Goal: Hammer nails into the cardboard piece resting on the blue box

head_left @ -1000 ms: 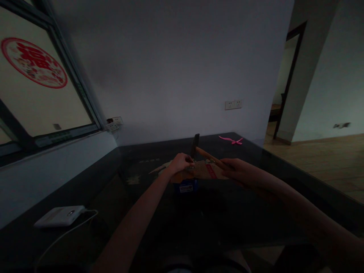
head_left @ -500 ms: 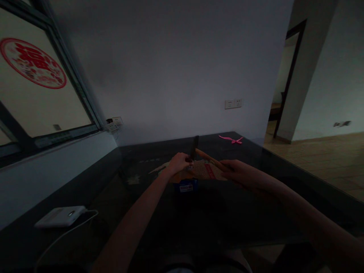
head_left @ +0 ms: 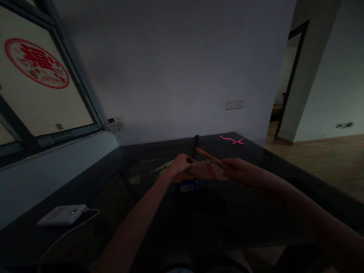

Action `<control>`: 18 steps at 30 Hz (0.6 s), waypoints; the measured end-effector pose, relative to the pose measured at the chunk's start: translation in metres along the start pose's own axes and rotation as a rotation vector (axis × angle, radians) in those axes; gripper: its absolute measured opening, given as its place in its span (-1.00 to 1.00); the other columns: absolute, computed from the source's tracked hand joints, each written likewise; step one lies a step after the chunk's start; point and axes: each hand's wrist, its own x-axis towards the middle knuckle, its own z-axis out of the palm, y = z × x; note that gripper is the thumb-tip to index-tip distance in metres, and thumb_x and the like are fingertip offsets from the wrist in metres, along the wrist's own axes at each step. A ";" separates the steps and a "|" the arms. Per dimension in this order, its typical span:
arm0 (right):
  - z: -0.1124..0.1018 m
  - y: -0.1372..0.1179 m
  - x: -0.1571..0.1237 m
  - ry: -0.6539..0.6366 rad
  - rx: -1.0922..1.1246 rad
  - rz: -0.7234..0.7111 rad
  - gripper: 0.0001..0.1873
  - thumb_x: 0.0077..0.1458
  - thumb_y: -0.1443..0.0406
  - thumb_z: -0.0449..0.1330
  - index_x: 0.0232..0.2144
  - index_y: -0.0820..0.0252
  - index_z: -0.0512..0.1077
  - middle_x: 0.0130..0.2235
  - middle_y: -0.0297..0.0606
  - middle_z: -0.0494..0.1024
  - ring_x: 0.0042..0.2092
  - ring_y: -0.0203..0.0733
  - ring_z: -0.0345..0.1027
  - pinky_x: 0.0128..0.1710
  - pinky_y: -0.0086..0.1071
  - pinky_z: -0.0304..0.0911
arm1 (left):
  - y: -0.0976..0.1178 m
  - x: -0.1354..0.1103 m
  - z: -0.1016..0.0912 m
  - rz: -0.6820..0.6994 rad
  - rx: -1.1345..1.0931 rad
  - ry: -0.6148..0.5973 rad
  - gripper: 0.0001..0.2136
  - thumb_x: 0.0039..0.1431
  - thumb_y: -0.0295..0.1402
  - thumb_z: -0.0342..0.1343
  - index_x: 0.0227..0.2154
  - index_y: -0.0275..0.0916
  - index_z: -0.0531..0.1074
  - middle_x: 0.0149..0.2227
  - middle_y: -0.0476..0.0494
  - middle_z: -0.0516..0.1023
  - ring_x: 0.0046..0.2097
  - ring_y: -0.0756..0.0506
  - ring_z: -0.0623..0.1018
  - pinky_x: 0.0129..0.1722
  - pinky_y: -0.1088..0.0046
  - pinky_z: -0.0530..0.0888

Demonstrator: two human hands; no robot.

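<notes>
My right hand (head_left: 240, 170) grips the wooden handle of a hammer (head_left: 205, 153), whose dark head stands a little above a brown cardboard piece (head_left: 209, 171) with a red stripe. My left hand (head_left: 182, 163) is pinched just under the hammer head, holding something too small to make out against the cardboard. The cardboard rests on a blue box (head_left: 186, 185) with a white label, out on the dark table (head_left: 159, 212).
A white power bank (head_left: 62, 215) with a white cable lies at the table's near left. A pink ribbon (head_left: 232, 140) lies at the far right corner. A window with a red round sticker (head_left: 36, 62) is on the left; a doorway and wooden floor open on the right.
The hammer head dipped toward the cardboard half a second ago and has come back up slightly. My left hand stays pinched in the same place.
</notes>
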 end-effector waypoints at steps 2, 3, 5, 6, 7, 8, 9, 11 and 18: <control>0.001 0.000 0.001 -0.027 -0.041 0.012 -0.70 0.02 0.28 0.10 -0.15 0.24 0.32 -0.59 -0.45 0.27 -0.70 -0.45 0.12 -0.79 -0.58 0.05 | -0.001 0.000 0.001 -0.011 0.005 -0.005 -0.76 -0.07 -0.31 0.14 -0.36 -0.37 0.55 -0.37 -0.22 0.57 -0.34 -0.11 0.51 -0.37 0.46 0.36; 0.001 0.000 0.001 -0.039 -0.057 0.016 -0.71 0.03 0.27 0.09 -0.16 0.24 0.32 -0.58 -0.45 0.27 -0.69 -0.45 0.13 -0.79 -0.58 0.06 | -0.001 0.001 0.002 -0.020 0.005 -0.011 -0.74 -0.08 -0.30 0.14 -0.35 -0.37 0.54 -0.36 -0.22 0.57 -0.33 -0.12 0.51 -0.37 0.46 0.36; 0.000 -0.001 0.001 -0.064 -0.077 0.019 -0.72 0.04 0.25 0.08 -0.18 0.25 0.31 -0.57 -0.44 0.27 -0.68 -0.45 0.14 -0.78 -0.59 0.06 | -0.002 0.001 0.003 -0.033 -0.002 -0.028 -0.74 -0.08 -0.29 0.15 -0.34 -0.36 0.54 -0.36 -0.19 0.57 -0.33 -0.11 0.51 -0.37 0.47 0.36; -0.001 -0.002 0.001 -0.067 -0.082 0.017 -0.72 0.05 0.25 0.07 -0.17 0.25 0.31 -0.57 -0.44 0.27 -0.68 -0.45 0.14 -0.78 -0.59 0.07 | -0.002 0.001 0.003 -0.038 -0.004 -0.031 -0.74 -0.08 -0.30 0.15 -0.34 -0.36 0.54 -0.36 -0.18 0.57 -0.33 -0.10 0.51 -0.37 0.48 0.36; -0.002 -0.003 0.000 -0.066 -0.085 0.015 -0.71 0.06 0.24 0.06 -0.15 0.25 0.30 -0.56 -0.44 0.27 -0.68 -0.46 0.13 -0.78 -0.59 0.07 | -0.003 0.000 0.004 -0.042 -0.006 -0.029 -0.75 -0.08 -0.31 0.15 -0.35 -0.35 0.54 -0.36 -0.18 0.57 -0.33 -0.10 0.51 -0.36 0.48 0.35; -0.002 -0.004 0.000 -0.061 -0.089 0.013 -0.69 0.06 0.24 0.06 -0.13 0.25 0.29 -0.56 -0.43 0.27 -0.68 -0.45 0.14 -0.78 -0.58 0.06 | -0.003 0.000 0.004 -0.045 -0.007 -0.025 -0.76 -0.08 -0.31 0.15 -0.35 -0.35 0.54 -0.36 -0.18 0.57 -0.33 -0.09 0.51 -0.36 0.48 0.35; -0.003 -0.005 -0.001 -0.051 -0.092 0.011 -0.68 0.06 0.25 0.06 -0.12 0.25 0.29 -0.56 -0.43 0.27 -0.68 -0.45 0.13 -0.78 -0.58 0.06 | -0.004 0.000 0.004 -0.049 -0.007 -0.022 -0.76 -0.08 -0.32 0.15 -0.35 -0.35 0.54 -0.36 -0.18 0.57 -0.33 -0.09 0.51 -0.35 0.48 0.35; -0.003 -0.006 -0.001 -0.033 -0.092 0.012 -0.67 0.06 0.25 0.06 -0.10 0.25 0.28 -0.56 -0.43 0.27 -0.68 -0.45 0.13 -0.78 -0.58 0.05 | -0.004 0.000 0.004 -0.053 -0.006 -0.017 -0.77 -0.07 -0.31 0.15 -0.36 -0.34 0.55 -0.36 -0.20 0.57 -0.34 -0.09 0.50 -0.35 0.47 0.35; 0.001 0.000 0.002 -0.083 -0.070 0.022 -0.66 0.08 0.24 0.06 -0.09 0.25 0.31 -0.59 -0.43 0.29 -0.69 -0.45 0.12 -0.77 -0.59 0.05 | -0.002 -0.002 0.004 -0.048 -0.025 -0.020 -0.74 -0.09 -0.32 0.16 -0.33 -0.36 0.54 -0.34 -0.22 0.56 -0.33 -0.12 0.51 -0.37 0.44 0.35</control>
